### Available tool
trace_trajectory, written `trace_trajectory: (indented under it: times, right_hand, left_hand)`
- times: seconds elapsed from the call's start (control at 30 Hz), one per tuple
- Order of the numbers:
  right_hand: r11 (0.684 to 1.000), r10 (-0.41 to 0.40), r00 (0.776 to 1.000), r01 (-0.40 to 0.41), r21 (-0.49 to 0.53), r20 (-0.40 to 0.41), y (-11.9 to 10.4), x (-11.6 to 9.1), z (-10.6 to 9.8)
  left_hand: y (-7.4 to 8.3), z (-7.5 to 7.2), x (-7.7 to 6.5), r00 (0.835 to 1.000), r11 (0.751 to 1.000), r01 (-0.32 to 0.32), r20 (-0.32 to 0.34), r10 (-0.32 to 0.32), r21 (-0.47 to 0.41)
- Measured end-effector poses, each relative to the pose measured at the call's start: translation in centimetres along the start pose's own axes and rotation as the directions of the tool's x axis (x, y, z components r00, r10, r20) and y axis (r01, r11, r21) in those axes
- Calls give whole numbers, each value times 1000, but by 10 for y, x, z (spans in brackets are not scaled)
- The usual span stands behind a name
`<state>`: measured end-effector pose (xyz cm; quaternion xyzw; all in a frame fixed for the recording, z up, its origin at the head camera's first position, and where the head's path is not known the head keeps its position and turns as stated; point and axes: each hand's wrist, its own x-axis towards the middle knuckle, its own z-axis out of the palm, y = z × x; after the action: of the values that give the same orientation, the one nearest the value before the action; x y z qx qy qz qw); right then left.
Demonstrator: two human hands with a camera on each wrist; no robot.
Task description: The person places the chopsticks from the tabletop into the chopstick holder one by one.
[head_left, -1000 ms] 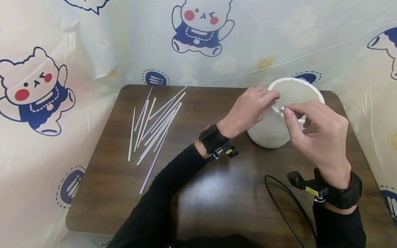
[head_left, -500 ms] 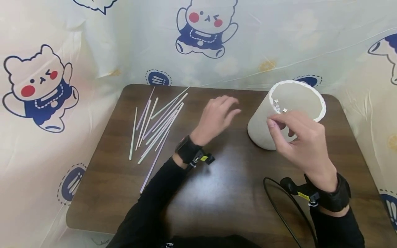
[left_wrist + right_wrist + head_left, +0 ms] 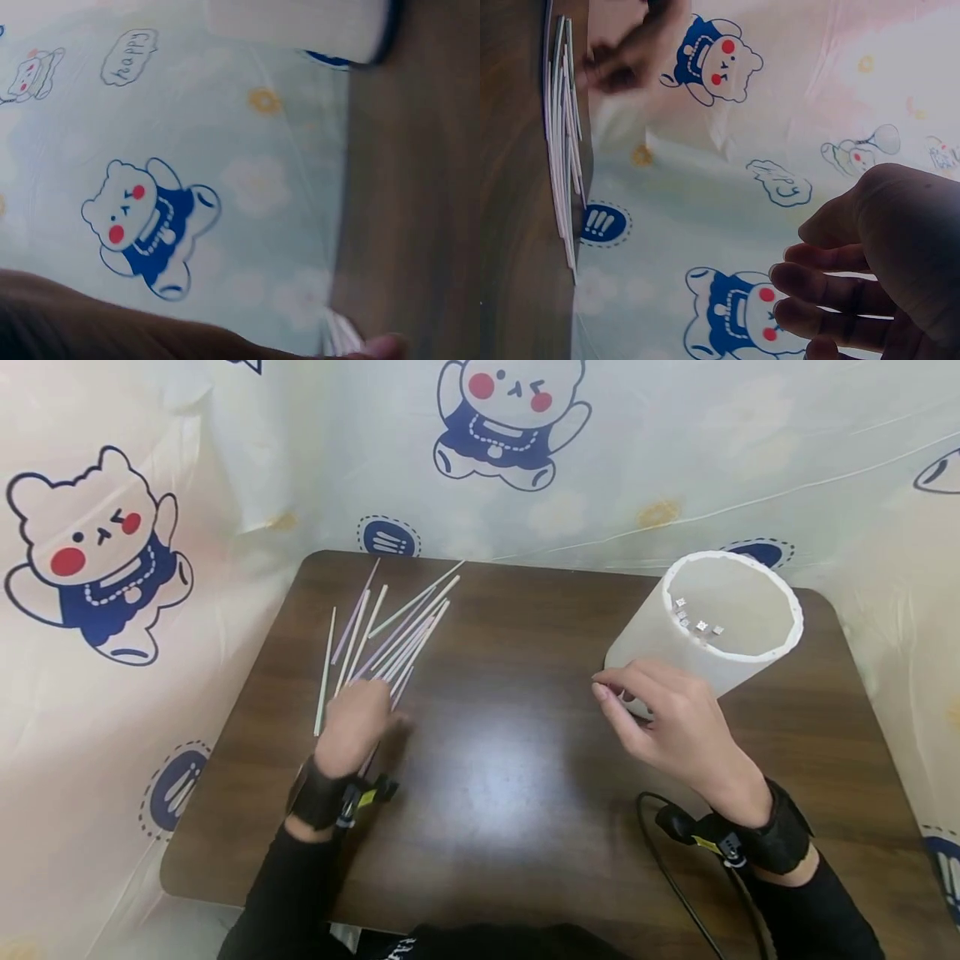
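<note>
Over the near end of a loose bunch of thin straws [image 3: 405, 643], pale green, white and lilac, my left hand [image 3: 354, 722] reaches down with the thumb out to the side. It is blurred, and its fingertips are hidden in the head view. My right hand [image 3: 671, 718] hovers in front of a white cylindrical container [image 3: 667, 635], fingers loosely bent and thumb near the index finger. Nothing shows between those fingers [image 3: 832, 289] in the right wrist view. Several small shiny square pieces [image 3: 701, 626] sit along the container's inner wall near the rim.
Beneath everything is a dark brown wooden table [image 3: 510, 835] with rounded corners. A black cable [image 3: 667, 868] loops near the right forearm. A curtain [image 3: 315, 460] printed with cartoon bears hangs close behind the table's far edge.
My left hand has left the container's rim and swung left to the straws. My right hand has drawn back from the rim, toward me and left. The small pieces now show uncovered.
</note>
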<state>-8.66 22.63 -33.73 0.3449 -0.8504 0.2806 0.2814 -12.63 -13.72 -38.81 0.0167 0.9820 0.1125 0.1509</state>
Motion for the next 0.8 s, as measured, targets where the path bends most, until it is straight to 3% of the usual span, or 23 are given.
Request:
trace_trajectory:
  times: [0.07,0.17,0.3,0.4,0.5,0.63,0.8]
  right_hand:
    - [1000,10,1000,-10,10,13,1,-1,1]
    - [1000,18,999,-19,14,31,1,-3,3]
    - [999,43,997,-43,7,63,0,-5,6]
    - [998,57,995,-58,1,87,-1,-6,7]
    - [998,58,994,-59,1,90,0,-7,8]
    - [998,58,995,-59,10,83,2,-7,8]
    - [997,75,992,-77,16,102,4,-7,9]
  left_hand:
    - [-12,6,-17,993,998,65,98,-66,13]
    - [-25,13,-36,967,988,151,203,-154,33]
    - [-37,21,-48,934,970,232,264,-242,69]
    - [-44,27,-52,913,959,257,298,-280,117]
    - [-51,32,-55,909,957,265,301,-288,115]
    - [-56,36,-59,921,964,257,285,-266,68]
    - [-53,35,-60,910,966,253,325,-258,59]
